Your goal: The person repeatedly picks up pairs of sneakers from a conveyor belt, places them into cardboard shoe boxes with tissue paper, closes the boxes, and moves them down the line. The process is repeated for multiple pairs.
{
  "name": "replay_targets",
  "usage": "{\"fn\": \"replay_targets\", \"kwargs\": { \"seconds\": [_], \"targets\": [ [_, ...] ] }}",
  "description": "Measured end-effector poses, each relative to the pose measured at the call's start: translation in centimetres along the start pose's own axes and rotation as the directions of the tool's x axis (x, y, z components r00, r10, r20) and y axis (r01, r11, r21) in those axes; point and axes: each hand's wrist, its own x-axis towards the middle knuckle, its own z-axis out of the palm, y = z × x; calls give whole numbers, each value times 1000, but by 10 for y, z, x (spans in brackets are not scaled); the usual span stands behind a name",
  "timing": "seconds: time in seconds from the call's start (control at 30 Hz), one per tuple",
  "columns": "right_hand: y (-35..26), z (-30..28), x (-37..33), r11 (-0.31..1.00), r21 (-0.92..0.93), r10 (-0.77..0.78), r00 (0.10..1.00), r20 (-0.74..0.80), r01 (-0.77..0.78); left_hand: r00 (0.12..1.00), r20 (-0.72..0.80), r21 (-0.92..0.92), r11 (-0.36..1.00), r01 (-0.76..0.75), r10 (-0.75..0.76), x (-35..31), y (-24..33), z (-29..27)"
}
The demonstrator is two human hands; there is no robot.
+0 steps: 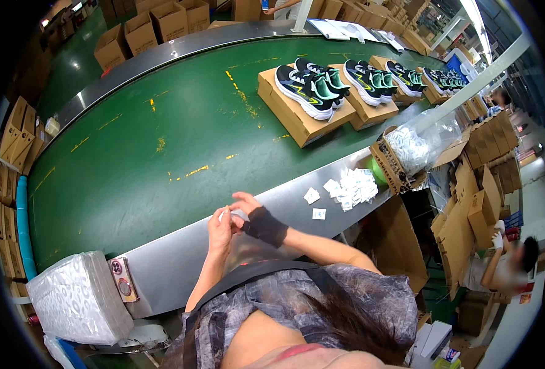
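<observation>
My left hand (219,231) is raised over the metal ledge, its fingertips pinched around a small white piece, probably a packet; the fingers hide most of it. Close against it is my right hand (246,206), wearing a black wrist wrap (265,227). Its fingers are spread and partly curved toward the left fingertips. To the right on the ledge lies a pile of small white packets (357,187), with a few loose ones beside it. Beyond my hands, pairs of black sports shoes (312,89) with mint lining and white soles rest on cardboard boxes (303,126).
The green conveyor belt (137,178) curves past the metal ledge (162,264). At the left are a wrapped white stack (82,298) and a phone (123,280). An open carton (395,163) holds a bag of white packets. A person (500,264) works at the right.
</observation>
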Motion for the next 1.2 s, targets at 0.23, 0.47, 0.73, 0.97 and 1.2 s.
{"fn": "replay_targets", "kwargs": {
  "seconds": [0.23, 0.47, 0.73, 0.97, 1.2],
  "targets": [
    [87, -207, 98, 550, -833, -56, 992, -111, -62, 914, -402, -8, 998, 61, -59, -19, -26, -31],
    [182, -324, 171, 509, -802, 503, 864, -17, -312, 821, -568, -69, 998, 10, -48, -35, -55, -31],
    [179, -264, 91, 486, -701, -496, 825, 270, 522, 697, -698, 123, 987, -106, 162, -41, -38, -4],
    [62, -170, 1, 609, -244, -486, 598, 638, 755, 472, -355, 796, 526, -300, 807, 8, 17, 62],
    [168, -222, 64, 853, -276, -269, 827, 493, 443, 789, -379, 761, 648, -31, 483, 69, -45, 72]
  ]
}}
